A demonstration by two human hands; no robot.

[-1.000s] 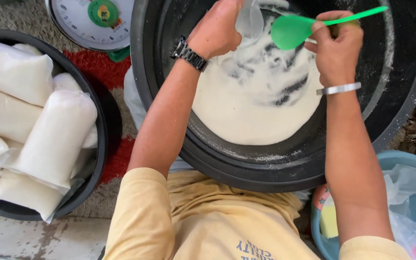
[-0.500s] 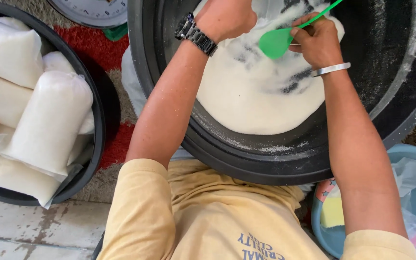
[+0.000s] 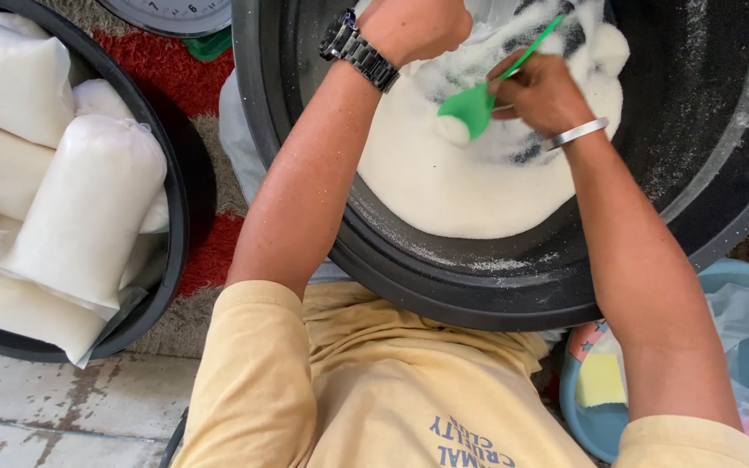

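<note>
We are scooping: our right hand grips the green scoop in the white grains of the black tub. Our left hand is closed; on what, we cannot tell. Next, lift level.

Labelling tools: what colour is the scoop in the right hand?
Bright green scoop, held in the right hand over the white grains; head view, the only one.

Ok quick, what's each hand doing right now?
Left hand: closed, but what it holds cannot be told, its fingers are hidden.
Right hand: closed on the green scoop, over the white grains in the black tub.
</note>
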